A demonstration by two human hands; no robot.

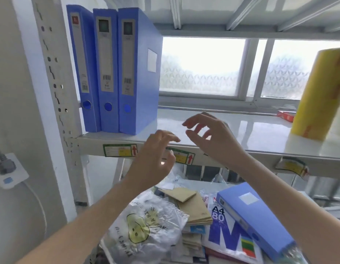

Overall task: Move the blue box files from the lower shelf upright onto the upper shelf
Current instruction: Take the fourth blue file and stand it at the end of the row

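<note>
Three box files upright above; one box file flat below; both hands' fingers spread, empty.

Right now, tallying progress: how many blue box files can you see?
4: three upright on the upper shelf's left end, one flat below. Clutter may hide more.

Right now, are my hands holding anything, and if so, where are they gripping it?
Nothing is held. Both hands, left and right, hover open and empty at the upper shelf's front edge, fingers loosely curled, touching no box file.
</note>
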